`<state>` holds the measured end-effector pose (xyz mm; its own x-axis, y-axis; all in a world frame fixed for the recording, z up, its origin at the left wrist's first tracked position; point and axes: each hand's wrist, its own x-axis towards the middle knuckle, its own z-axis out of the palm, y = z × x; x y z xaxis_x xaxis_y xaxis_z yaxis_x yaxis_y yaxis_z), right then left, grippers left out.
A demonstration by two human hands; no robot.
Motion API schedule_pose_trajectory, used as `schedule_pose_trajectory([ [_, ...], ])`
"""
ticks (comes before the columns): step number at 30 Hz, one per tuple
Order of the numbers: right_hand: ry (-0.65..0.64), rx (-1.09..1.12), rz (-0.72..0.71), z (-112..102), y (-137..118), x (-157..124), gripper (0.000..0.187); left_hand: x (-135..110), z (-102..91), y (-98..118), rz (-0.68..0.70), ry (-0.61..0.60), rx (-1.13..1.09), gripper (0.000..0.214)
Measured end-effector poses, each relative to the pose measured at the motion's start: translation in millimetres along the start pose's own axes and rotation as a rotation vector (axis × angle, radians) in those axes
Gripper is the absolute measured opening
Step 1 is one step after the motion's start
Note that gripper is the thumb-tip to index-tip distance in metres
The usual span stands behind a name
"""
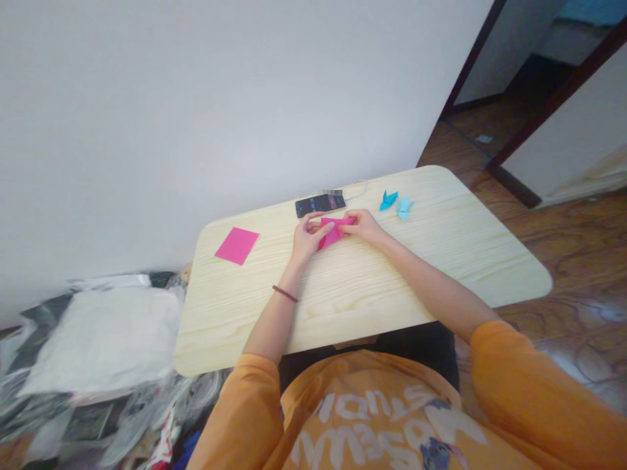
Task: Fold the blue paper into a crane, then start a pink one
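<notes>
Head view: smooth, matte pink paper (329, 239), creased into a small angular shape with a darker patch at its lower left, sits between the two hands near the middle of the table (392, 281), just in front of a flat black phone (321, 205) with a lit screen. The tabletop is pale, with a streaky wood grain and rounded corners. Two crisp, pointed folded pieces—one teal (388, 200), one light blue (405, 208)—stand beside each other to the right, and a flat pink square (238, 246) lies turned cornerwise to the left. A thin white cable (360, 192) curves near the phone.

The left hand (306, 239) has its thumb laid across the paper, its other fingers bent and little spread. The right hand (363, 226) pinches the paper's right end narrowly between thumb and curled fingers; exactly how the hidden fingertips sit, I cannot tell.
</notes>
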<state>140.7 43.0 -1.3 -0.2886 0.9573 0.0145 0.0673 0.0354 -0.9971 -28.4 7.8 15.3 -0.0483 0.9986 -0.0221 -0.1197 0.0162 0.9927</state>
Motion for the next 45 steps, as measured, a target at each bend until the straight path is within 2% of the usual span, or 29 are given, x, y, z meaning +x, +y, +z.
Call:
schedule_pose_trajectory([
  [13,0.004,0.099,0.022,1,-1,-1,0.030,4,-4.9,-8,0.083,0.013,0.030,0.042],
  [29,0.000,0.144,-0.009,3,-4,-4,0.032,5,-3.6,-11,0.112,0.111,0.002,0.029],
  [45,0.005,0.138,-0.006,2,-2,-4,0.036,4,-3.4,-6,0.063,0.157,-0.009,0.030],
])
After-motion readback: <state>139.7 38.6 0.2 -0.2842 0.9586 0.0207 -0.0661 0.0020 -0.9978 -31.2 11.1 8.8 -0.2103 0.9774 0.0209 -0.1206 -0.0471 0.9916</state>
